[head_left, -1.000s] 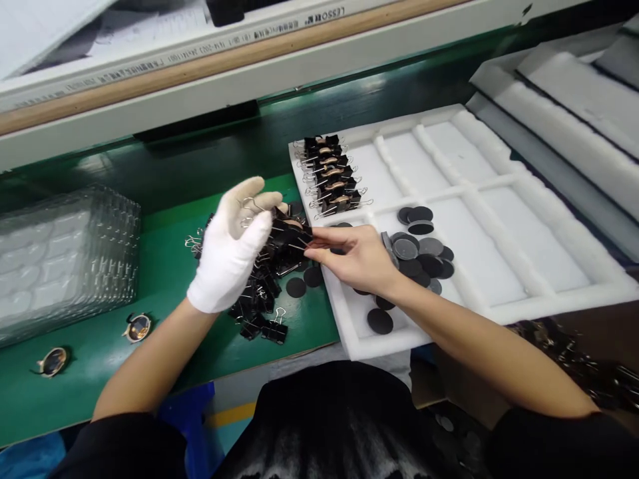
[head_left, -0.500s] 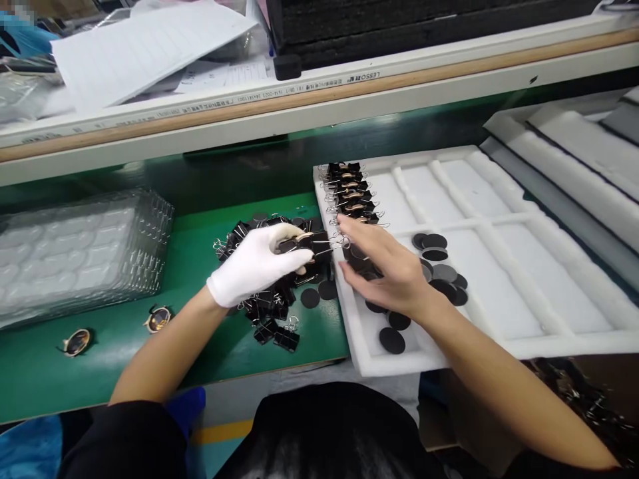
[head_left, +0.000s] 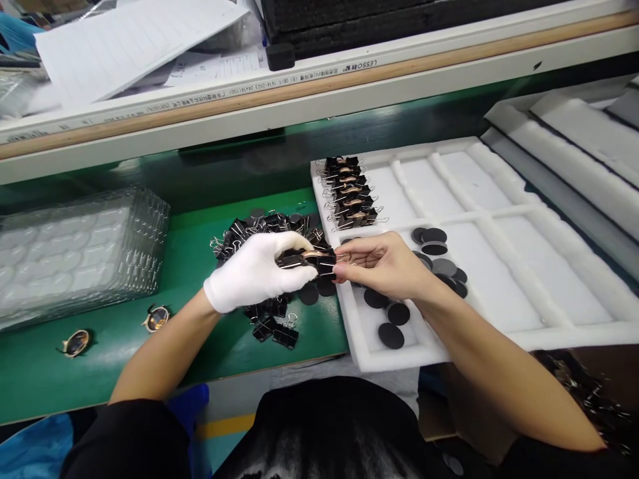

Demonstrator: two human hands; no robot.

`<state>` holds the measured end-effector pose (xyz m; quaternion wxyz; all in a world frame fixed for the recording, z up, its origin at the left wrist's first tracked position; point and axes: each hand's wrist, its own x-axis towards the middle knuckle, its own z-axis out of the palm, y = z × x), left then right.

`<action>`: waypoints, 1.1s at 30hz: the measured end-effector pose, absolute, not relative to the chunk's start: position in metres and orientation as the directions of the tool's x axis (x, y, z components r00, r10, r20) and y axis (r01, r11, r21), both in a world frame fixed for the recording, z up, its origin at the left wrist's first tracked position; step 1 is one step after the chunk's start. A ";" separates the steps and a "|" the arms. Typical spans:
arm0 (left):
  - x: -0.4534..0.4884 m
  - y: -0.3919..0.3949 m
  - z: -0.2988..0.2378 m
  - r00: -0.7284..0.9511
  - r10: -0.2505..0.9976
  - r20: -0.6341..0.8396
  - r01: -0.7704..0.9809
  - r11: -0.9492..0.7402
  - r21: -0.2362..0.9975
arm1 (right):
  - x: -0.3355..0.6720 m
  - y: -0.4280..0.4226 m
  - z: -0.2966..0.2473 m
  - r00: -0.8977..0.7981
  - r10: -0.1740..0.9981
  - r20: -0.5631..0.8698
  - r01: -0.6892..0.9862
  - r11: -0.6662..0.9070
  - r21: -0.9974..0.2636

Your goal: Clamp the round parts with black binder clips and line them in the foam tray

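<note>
My left hand (head_left: 264, 269), in a white glove, is closed around a small round part (head_left: 313, 253) with a gold-coloured rim. A black binder clip (head_left: 327, 265) sits on the right side of that part. My right hand (head_left: 382, 266), bare, pinches the wire handles of this clip between thumb and fingers. Beneath and behind the glove lies a heap of black binder clips (head_left: 239, 233), partly hidden by it. Several clipped gold-rimmed parts (head_left: 352, 189) stand in a row in the white foam tray (head_left: 372, 359), just beyond my right hand.
Black discs (head_left: 391, 335) lie in the tray's near compartment, some overlapping. Two loose gold-rimmed parts (head_left: 78, 342) rest on the green table (head_left: 210, 362) at left. Stacked clear plastic trays (head_left: 84, 253) stand behind them. A white ledge (head_left: 279, 110) crosses the back; foam sheets (head_left: 589, 146) lean at right.
My right hand has closed from a looser, spread pose onto the clip's wire handles. Both hands stay over the tray's left edge, and the view has shifted slightly.
</note>
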<state>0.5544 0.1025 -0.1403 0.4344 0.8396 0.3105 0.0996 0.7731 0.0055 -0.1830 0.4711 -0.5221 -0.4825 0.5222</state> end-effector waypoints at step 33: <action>0.543 0.099 -0.145 0.840 0.540 -0.050 0.351 -0.470 0.810 | 0.790 0.025 -0.154 -0.257 0.963 -0.075 0.339 0.017 -0.941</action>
